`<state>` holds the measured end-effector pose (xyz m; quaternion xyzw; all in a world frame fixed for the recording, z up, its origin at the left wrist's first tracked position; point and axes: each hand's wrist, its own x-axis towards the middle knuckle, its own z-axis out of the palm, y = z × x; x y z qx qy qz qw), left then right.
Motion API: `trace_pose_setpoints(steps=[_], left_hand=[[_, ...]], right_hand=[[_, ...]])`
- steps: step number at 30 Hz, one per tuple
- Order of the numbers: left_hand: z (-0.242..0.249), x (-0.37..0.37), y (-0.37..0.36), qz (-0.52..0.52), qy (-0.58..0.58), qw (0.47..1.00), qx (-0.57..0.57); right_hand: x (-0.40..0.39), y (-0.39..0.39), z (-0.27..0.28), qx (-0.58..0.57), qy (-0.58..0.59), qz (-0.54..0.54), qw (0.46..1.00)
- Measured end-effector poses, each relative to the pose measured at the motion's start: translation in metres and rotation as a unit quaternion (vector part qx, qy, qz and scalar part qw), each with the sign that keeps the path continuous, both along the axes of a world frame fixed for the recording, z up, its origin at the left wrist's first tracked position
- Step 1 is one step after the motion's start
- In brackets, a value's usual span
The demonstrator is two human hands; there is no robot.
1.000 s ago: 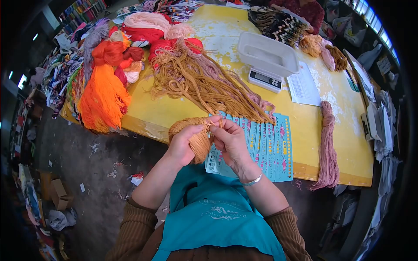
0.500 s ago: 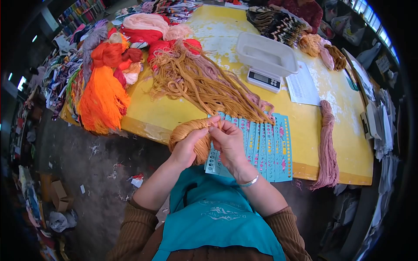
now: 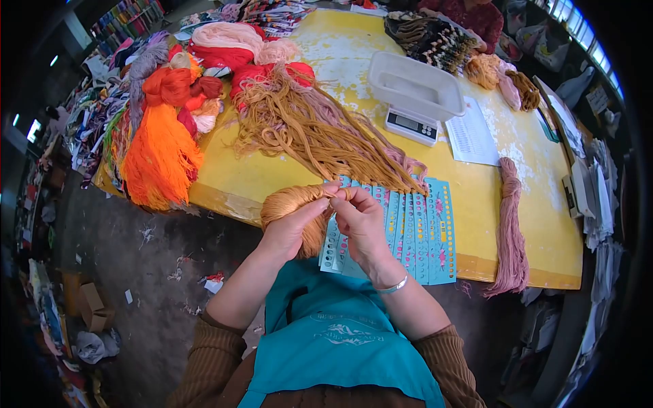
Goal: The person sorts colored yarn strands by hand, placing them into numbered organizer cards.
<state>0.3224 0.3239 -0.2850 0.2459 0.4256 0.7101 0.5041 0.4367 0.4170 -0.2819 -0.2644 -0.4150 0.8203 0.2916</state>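
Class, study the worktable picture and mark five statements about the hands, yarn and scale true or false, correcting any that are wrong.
1. The left hand holds the tan skein. True.
2. The right hand hangs away from the tan skein. False: its fingertips are at the tan skein's edge.
3. The white tray sits on the digital scale. True.
4. The mauve skein lies left of the blue cards. False: it lies to their right.
5. The bright orange yarn is on the left side of the picture. True.
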Motion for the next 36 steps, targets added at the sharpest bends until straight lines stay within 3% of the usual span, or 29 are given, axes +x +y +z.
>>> trace_pose_setpoints(steps=[8, 11, 13, 14, 15, 17, 18, 19, 20, 21, 22, 24, 26, 28, 30, 32, 36], left_hand=[[-0.001, -0.008, -0.005, 0.01, 0.015, 1.0, -0.002], [-0.001, -0.015, -0.012, 0.009, -0.023, 1.0, -0.018], [-0.002, -0.022, -0.015, -0.004, 0.025, 0.998, -0.061], [-0.001, -0.025, -0.018, -0.003, 0.024, 0.998, -0.061], [0.003, -0.029, -0.021, -0.002, 0.029, 0.997, -0.068], [0.005, -0.04, -0.027, -0.003, -0.004, 0.999, -0.053], [0.003, -0.053, -0.034, -0.011, -0.023, 0.999, -0.041], [0.001, -0.067, -0.041, -0.02, -0.042, 0.998, -0.029], [0.002, -0.072, -0.05, 0.069, -0.138, 0.988, 0.009], [0.003, -0.08, -0.055, 0.112, -0.15, 0.981, 0.05], [0.006, -0.089, -0.059, 0.155, -0.161, 0.97, 0.091], [0.011, -0.104, -0.072, 0.326, -0.197, 0.923, 0.045], [-0.007, -0.144, -0.114, 0.123, -0.422, 0.862, 0.252], [-0.022, -0.179, -0.156, 0.16, -0.372, 0.869, 0.285], [-0.042, -0.223, -0.215, 0.28, -0.281, 0.884, 0.249], [-0.033, -0.241, -0.262, 0.375, -0.313, 0.842, 0.228], [-0.04, -0.293, -0.365, 0.434, -0.299, 0.811, 0.253]], right_hand=[[0.003, 0.01, -0.002, -0.126, 0.056, 0.056, 0.989], [0.006, 0.014, 0.01, -0.175, 0.068, 0.14, 0.972], [0.006, 0.014, 0.024, 0.04, -0.085, 0.215, 0.972], [0.009, 0.022, 0.017, 0.192, -0.168, 0.228, 0.94], [0.009, 0.028, 0.012, 0.192, -0.168, 0.229, 0.939], [0.004, 0.039, 0.014, 0.439, -0.099, 0.151, 0.88], [0.009, 0.042, 0.025, 0.383, -0.185, 0.18, 0.887], [0.007, 0.045, 0.022, 0.385, -0.186, 0.181, 0.886], [0.003, 0.049, 0.015, 0.386, -0.09, 0.149, 0.906], [0.0, 0.051, 0.011, 0.383, 0.007, 0.117, 0.916], [0.002, 0.054, 0.017, 0.264, 0.025, 0.152, 0.952], [-0.002, 0.055, 0.025, 0.034, 0.118, 0.133, 0.984], [-0.006, 0.072, 0.026, -0.048, 0.151, 0.087, 0.983], [0.0, 0.109, 0.021, -0.097, 0.186, 0.044, 0.977], [0.026, 0.162, 0.028, -0.018, 0.137, -0.007, 0.99], [0.067, 0.228, 0.031, 0.054, 0.08, -0.124, 0.988], [0.209, 0.356, 0.043, 0.131, -0.027, -0.342, 0.93]])
